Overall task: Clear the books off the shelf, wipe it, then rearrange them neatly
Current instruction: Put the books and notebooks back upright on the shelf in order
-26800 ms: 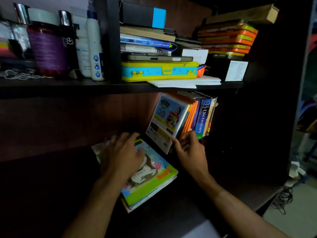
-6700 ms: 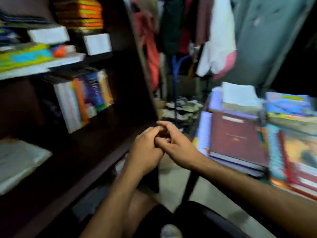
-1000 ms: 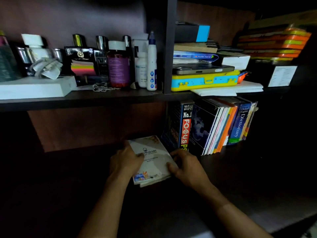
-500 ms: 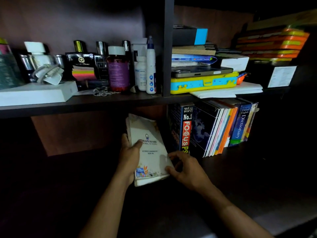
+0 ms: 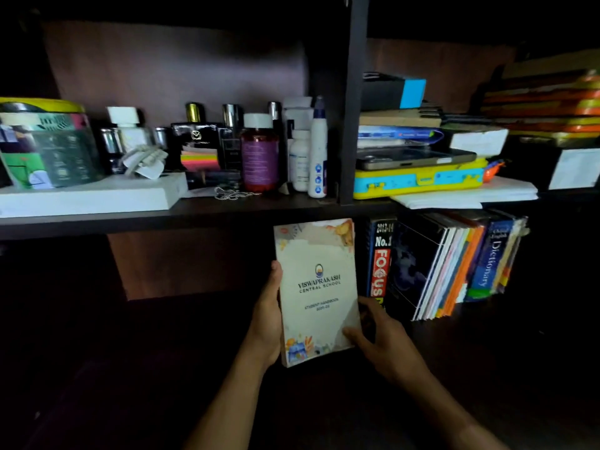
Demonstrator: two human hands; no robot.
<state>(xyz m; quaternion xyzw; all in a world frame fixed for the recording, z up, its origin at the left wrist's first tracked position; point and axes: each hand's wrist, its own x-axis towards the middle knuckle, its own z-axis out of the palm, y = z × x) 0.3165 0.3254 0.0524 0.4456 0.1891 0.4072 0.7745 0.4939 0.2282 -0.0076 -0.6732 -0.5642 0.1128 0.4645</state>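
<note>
Now you've stood the handbook upright, both hands gripping its edges; slide it against the shelved books.

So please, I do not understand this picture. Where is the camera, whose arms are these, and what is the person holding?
There is no machine here. The camera sits on a person's head and looks forward and down, so the two bare arms coming from the bottom edge are that person's own.

The left hand grips the left edge of a pale paperback school handbook, held upright. The right hand pinches its lower right corner.

Just right of it, a row of upright books stands on the dark wooden lower shelf: a black spine with red lettering, thin orange ones, a blue dictionary.

The upper shelf carries bottles, a purple-labelled jar and a yellow and blue plastic case under stacked books.
</note>
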